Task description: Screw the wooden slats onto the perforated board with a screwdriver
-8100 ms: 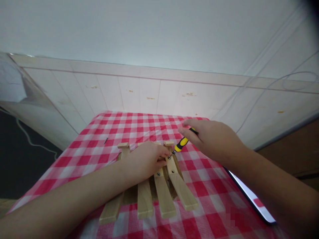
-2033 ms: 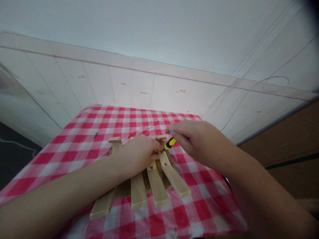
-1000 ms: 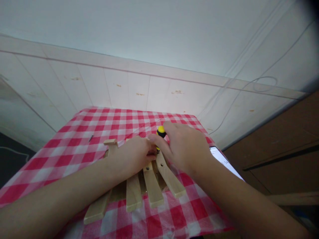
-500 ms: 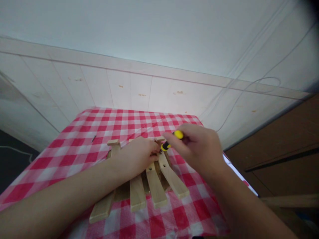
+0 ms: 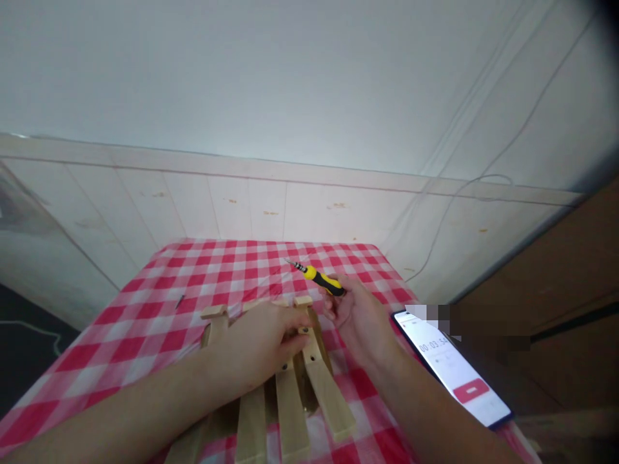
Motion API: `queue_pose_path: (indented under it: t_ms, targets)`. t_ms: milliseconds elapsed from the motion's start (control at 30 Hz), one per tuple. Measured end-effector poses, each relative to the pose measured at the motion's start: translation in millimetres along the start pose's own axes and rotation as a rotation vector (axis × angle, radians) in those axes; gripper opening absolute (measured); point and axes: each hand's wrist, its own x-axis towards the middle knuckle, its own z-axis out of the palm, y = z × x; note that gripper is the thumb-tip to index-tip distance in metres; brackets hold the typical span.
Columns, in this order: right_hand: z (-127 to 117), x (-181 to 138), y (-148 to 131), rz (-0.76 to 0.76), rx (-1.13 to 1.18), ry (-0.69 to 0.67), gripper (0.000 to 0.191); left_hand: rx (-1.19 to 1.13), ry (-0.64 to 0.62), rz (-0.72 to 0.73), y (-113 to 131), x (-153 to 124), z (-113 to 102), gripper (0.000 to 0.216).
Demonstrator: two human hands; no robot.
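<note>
A yellow-and-black screwdriver (image 5: 325,281) is in my right hand (image 5: 360,316), its fingers closed round the handle. The metal tip points up and to the left, apart from the wood. My left hand (image 5: 271,341) lies over several pale wooden slats, thumb and fingers closing on the rightmost wooden slat (image 5: 329,393). A dark screw head (image 5: 305,330) shows in that slat between the fingertips, with a dark hole (image 5: 312,358) lower down. My left hand and forearm hide much of the other slats (image 5: 293,412).
A red-and-white checked cloth (image 5: 261,264) covers the table, which stands against a white panelled wall (image 5: 222,206). On the right lies a phone (image 5: 449,364) with a timer on its screen. A small dark metal piece (image 5: 180,301) lies at the left.
My right hand has drawn the screwdriver up off the slat, and its tip now points away from the wood. The view has tilted up, and more of the phone shows.
</note>
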Motion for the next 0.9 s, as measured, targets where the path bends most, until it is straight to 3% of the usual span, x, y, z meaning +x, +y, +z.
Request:
queue_pose_path:
  t_ms: [167,367,500,567,667,767,833,900]
  targets:
    - [0,-7,-2,0.077,0.056,-0.141,0.014,-0.310,0.028,0.026,14,-15,-17,0.018]
    - [-5,-3,0,0.120,0.093,-0.250,0.015,-0.712,0.248,-0.011,24,-27,-47,0.022]
    - [-11,-1,-1,0.165,0.096,-0.314,0.019,-0.828,0.394,0.047,20,-26,-48,0.024]
    - [-13,-3,-3,0.191,0.097,-0.377,0.020,-0.882,0.398,0.108,13,-26,-46,0.029]
    - [-16,-8,-6,0.208,0.096,-0.480,0.023,-0.941,0.279,0.261,0,-29,-51,0.042]
    - [-18,-12,-8,0.236,0.094,-0.531,0.021,-0.899,0.095,0.434,-13,-37,-73,0.049]
    - [-18,-13,-8,0.259,0.092,-0.545,0.018,-0.793,-0.105,0.524,-18,-44,-93,0.046]
    - [-18,-14,-7,0.287,0.080,-0.555,0.017,-0.655,-0.359,0.528,-19,-50,-109,0.040]
